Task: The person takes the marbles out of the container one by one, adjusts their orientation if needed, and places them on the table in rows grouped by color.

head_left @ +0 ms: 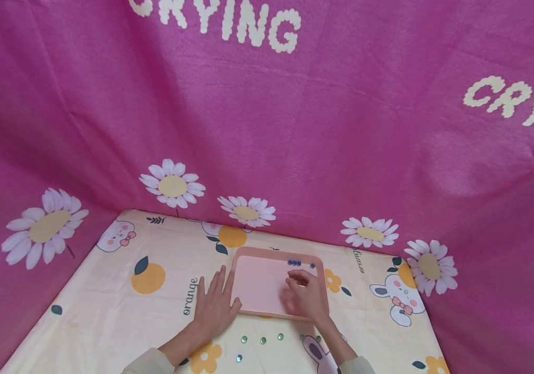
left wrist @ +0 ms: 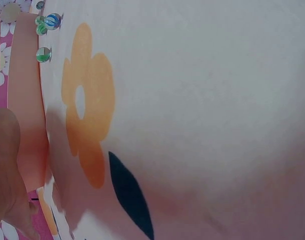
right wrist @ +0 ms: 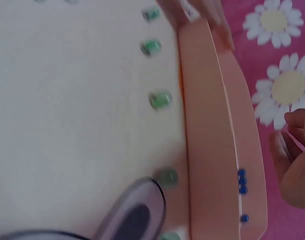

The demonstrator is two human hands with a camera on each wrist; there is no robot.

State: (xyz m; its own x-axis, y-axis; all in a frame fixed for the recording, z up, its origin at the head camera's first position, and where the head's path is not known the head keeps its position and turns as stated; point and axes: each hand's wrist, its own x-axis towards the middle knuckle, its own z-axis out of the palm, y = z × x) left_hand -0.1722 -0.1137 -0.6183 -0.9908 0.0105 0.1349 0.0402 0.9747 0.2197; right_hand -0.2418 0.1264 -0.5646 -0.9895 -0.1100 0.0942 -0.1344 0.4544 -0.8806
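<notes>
Tray [head_left: 257, 301] lay between both hands. Left hand [head_left: 214, 304] pressed flat beside it, apparently steadying. Right hand [head_left: 305, 297], fingers curled over tray, contents unclear. Blue beads [head_left: 294, 263] beyond right fingertips; green beads [head_left: 262, 340] nearer the wrists.

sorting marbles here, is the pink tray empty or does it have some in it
Not empty: the pink tray holds a few blue marbles near its far edge.

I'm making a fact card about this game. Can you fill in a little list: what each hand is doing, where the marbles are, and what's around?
left hand: flat on the tablecloth, against the tray's left edge
right hand: over the tray, fingers curled; any marble in it is hidden
tray: pink, on the tablecloth
blue marbles: in the tray, near its far edge
green marbles: on the cloth, in front of the tray
backdrop: pink, with daisies
</notes>
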